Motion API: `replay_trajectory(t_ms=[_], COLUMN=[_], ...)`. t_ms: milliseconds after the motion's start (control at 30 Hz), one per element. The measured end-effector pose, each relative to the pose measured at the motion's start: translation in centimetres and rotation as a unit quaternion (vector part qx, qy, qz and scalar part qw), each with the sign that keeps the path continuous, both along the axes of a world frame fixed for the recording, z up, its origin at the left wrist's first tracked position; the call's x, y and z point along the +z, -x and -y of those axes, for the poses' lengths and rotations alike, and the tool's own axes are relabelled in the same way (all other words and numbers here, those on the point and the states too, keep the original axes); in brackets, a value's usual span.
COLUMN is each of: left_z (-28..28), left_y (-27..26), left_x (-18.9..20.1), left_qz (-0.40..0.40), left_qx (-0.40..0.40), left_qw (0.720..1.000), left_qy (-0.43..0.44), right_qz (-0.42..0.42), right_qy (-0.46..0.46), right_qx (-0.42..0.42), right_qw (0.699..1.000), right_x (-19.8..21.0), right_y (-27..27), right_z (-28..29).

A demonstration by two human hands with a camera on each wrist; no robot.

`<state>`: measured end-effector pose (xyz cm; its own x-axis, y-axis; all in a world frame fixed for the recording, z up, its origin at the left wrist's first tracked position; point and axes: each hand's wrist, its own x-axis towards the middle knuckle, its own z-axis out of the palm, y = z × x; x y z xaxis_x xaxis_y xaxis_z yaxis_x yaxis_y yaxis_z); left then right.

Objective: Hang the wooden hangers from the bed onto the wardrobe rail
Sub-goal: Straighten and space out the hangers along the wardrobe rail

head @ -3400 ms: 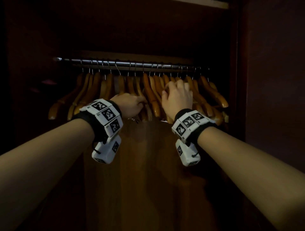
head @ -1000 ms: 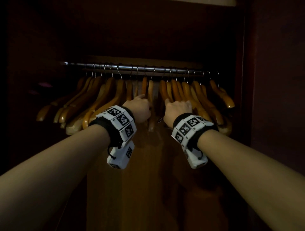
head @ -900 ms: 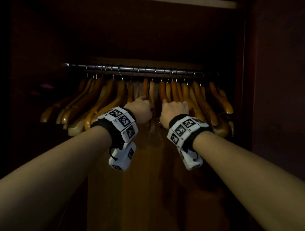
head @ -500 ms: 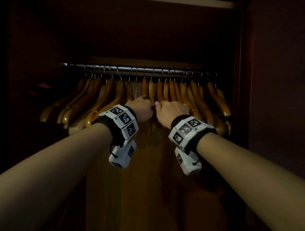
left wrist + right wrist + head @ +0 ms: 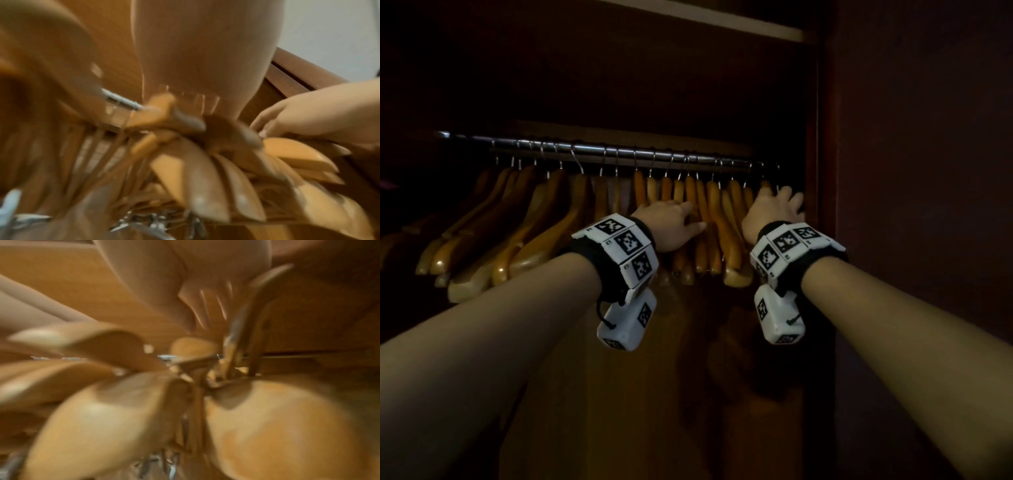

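hanging on the wardrobe rail (image 5: 619, 150), wooden hangers (image 5: 717, 222) part between left hand (image 5: 671, 224), fingers extended against them, and right hand (image 5: 774, 212), fingers spread; both grasp nothing.

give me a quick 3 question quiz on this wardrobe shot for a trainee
1. True or false: the wooden hangers hang from the metal rail.
2. Which hand is nearer the wardrobe's side wall? A) left hand B) right hand
3. Fill in: the hangers at the rail's left end splay out towards the ____.

Key: 1 true; 2 B; 3 left
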<state>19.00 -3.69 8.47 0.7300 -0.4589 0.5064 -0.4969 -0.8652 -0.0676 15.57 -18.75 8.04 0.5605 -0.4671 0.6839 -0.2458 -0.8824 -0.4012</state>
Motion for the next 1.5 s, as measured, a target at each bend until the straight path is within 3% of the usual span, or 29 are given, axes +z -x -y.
replay_trajectory(t_ms=[167,433,567,800,967,1067,1200,1367,1500], left_z=[1.6,0.8,0.7,0.7,0.3,0.2,0.2,0.6,0.7], left_y=[-1.1,-1.9,-1.8,-1.7,-1.7,-1.7,-1.7,-1.6,-1.4], left_x=[-0.7,-1.0,-1.1,-1.2,-1.2,-1.3,-1.3,-1.4,-1.4], left_qz=[-0.027,-0.012,-0.009,-0.007,-0.003,-0.003,-0.001,0.0,-0.007], left_qx=[-0.048,-0.025,-0.013,-0.01,-0.011,-0.013,-0.014,0.0,-0.002], left_qw=[0.998,0.998,0.997,0.996,0.996,0.996,0.996,0.996,0.997], left_qy=[-0.023,-0.059,-0.073,-0.087,-0.093,-0.091,-0.089,-0.089,-0.076], right_qz=[-0.098,-0.151,-0.178,-0.166,-0.145,-0.118,-0.026,-0.051,-0.008], right_qy=[-0.024,0.065,0.057,0.074,0.024,0.044,0.099,0.031,0.001], right_qx=[-0.013,-0.068,-0.092,-0.142,-0.098,-0.129,-0.022,0.073,0.108], right_qw=[0.995,0.984,0.978,0.973,0.984,0.984,0.994,0.996,0.994], right_x=[0.6,0.5,0.9,0.2,0.4,0.1,0.2,-1.4,-2.8], right_y=[-0.3,-0.9,-1.1,-2.1,-2.0,-2.5,-2.3,-2.0,-1.6], right_z=[0.5,0.7,0.7,1.3,2.1,1.6,1.0,-0.3,-0.8])
